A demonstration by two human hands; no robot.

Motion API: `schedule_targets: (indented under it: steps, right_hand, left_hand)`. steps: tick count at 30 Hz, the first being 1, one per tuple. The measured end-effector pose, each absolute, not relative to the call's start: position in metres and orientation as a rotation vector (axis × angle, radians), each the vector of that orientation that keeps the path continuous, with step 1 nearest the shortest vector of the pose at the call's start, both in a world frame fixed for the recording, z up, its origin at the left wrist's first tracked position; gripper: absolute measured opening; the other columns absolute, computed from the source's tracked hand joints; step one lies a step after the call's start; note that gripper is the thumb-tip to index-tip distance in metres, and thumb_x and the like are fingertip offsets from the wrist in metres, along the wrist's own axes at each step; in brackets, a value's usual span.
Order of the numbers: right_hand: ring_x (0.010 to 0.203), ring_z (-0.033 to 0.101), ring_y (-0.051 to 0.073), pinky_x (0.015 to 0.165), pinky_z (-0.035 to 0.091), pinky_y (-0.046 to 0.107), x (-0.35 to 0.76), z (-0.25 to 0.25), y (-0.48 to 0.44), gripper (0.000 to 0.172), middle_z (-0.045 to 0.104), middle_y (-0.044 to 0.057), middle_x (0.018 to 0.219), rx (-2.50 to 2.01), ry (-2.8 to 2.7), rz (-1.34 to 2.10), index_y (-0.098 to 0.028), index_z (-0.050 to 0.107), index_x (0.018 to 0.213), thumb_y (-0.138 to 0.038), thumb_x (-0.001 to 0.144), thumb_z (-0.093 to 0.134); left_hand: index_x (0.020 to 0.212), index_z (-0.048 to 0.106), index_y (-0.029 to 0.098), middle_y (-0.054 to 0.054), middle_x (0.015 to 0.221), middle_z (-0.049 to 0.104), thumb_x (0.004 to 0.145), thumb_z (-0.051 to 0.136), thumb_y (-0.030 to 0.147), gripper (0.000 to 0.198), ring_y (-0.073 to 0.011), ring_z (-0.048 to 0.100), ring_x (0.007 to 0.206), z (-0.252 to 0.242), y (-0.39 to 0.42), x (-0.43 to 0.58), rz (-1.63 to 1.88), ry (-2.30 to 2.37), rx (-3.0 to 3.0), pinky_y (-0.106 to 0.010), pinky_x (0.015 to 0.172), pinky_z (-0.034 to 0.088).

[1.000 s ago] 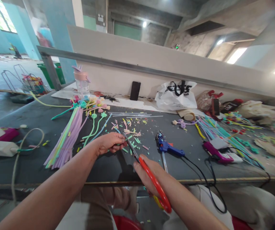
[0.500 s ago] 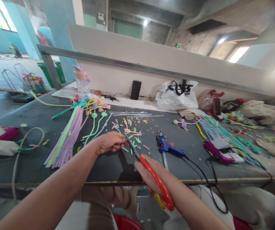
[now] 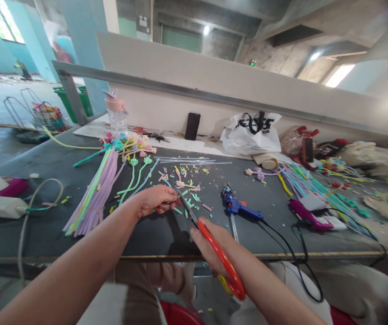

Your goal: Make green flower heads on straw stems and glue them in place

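Observation:
My left hand (image 3: 158, 198) is closed in a pinch above the middle of the table. A short blue end of a pipe cleaner (image 3: 167, 182) sticks out at its fingers; the rest is hidden by the hand. My right hand (image 3: 210, 246) grips scissors (image 3: 219, 253) with large red handles and some yellow on the lower loop. Their blades point up and left, and the tips reach the left fingertips. Around the hands lie many short cut pipe cleaner pieces (image 3: 194, 197) in pink, green and yellow.
Left stands a bundle of lilac pipe cleaners (image 3: 94, 194) with flower-like heads. A blue glue gun (image 3: 243, 211) with a black cord lies right. Clear glue sticks (image 3: 187, 160), a phone (image 3: 192, 126), a bottle (image 3: 116, 115) and a white bag (image 3: 251, 135) are at the back.
Both hands and the scissors stay almost in the same place. The whole view has shifted very slightly.

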State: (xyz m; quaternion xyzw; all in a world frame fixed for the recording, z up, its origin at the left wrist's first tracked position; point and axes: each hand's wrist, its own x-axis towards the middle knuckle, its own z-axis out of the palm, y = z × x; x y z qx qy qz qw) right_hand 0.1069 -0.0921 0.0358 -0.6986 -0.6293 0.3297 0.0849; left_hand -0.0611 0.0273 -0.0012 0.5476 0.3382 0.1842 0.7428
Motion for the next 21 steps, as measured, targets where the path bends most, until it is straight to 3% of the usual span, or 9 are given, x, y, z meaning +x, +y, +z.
schedule_targets:
  steps: [8, 21]
  right_hand:
    - [0.055, 0.044, 0.011, 0.053, 0.030, 0.022, 0.1077, 0.0310, -0.0953, 0.017, 0.047, -0.004, 0.061, -2.028, -1.982, 0.838, -0.022, 0.039, 0.071, -0.029, 0.086, 0.040]
    - [0.051, 0.043, 0.011, 0.050, 0.028, 0.022, 0.1028, 0.0356, -0.0953, 0.016, 0.046, -0.004, 0.057, -2.100, -1.900, 0.885, -0.023, 0.040, 0.071, -0.027, 0.086, 0.042]
  left_hand:
    - [0.073, 0.056, 0.010, 0.003, 0.058, 0.048, 0.073, 0.060, 0.031, 0.021, 0.0003, 0.023, 0.037, -0.0007, 0.0266, -0.0625, 0.403, 0.743, 1.206, -0.016, 0.039, 0.011]
    - [0.075, 0.056, 0.011, 0.004, 0.057, 0.048, 0.068, 0.064, 0.038, 0.028, 0.0002, 0.023, 0.037, -0.0010, 0.0246, -0.0600, 0.407, 0.766, 1.171, -0.016, 0.038, 0.011]
